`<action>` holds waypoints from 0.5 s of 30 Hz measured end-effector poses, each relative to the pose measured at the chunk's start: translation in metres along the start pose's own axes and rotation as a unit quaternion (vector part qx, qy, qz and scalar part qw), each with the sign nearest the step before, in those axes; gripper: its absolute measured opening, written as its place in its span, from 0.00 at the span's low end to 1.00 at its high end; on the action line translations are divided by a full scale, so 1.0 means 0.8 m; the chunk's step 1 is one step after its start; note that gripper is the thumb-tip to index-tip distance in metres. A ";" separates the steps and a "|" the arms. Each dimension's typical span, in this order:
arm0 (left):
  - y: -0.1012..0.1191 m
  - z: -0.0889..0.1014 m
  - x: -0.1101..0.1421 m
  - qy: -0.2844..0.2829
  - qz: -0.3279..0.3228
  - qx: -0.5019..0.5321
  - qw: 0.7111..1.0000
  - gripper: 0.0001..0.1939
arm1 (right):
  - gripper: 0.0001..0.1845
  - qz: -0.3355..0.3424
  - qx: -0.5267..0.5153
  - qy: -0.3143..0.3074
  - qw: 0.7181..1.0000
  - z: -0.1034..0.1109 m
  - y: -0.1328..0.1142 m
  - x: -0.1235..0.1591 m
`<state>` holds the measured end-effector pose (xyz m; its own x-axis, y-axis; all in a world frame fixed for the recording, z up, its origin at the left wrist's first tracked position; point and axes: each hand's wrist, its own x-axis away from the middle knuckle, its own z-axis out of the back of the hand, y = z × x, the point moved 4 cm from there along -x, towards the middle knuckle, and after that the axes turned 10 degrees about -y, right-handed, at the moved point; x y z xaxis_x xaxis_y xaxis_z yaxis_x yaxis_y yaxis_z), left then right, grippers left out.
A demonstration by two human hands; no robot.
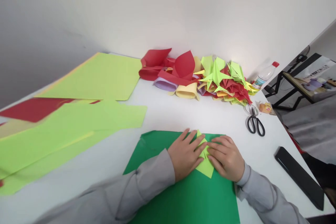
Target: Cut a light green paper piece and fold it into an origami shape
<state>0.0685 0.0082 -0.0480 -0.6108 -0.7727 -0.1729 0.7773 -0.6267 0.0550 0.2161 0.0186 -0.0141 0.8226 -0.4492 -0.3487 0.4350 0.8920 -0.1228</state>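
A small folded piece of light green paper [207, 168], pointed at its far end, lies on a dark green sheet [183, 196]. My left hand [185, 154] rests flat on its left side, fingers stretched out and spread. From the right, my right hand [226, 156] has bent fingers closed at the paper's edge, the fingertips touching its folds. Fingers of both hands cover the middle of the folded paper.
Large light green sheets [91, 77] and a red sheet [36, 108] lie left. Red paper shapes [185, 64] and folded green paper stars [216, 75] pile against the wall. Black scissors [253, 122], a bottle [265, 75], a small packet [265, 107] and a black case [299, 176] are right.
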 end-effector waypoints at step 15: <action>0.001 -0.005 -0.002 0.018 -0.046 -0.011 0.999 0.22 | 0.08 0.018 0.093 -0.013 0.995 -0.011 -0.016 0.001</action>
<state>0.0707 0.0093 -0.0515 -0.6748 -0.7073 -0.2107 0.7211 -0.6927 0.0157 0.2078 0.0074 -0.0207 0.8472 -0.4207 -0.3245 0.4635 0.8837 0.0644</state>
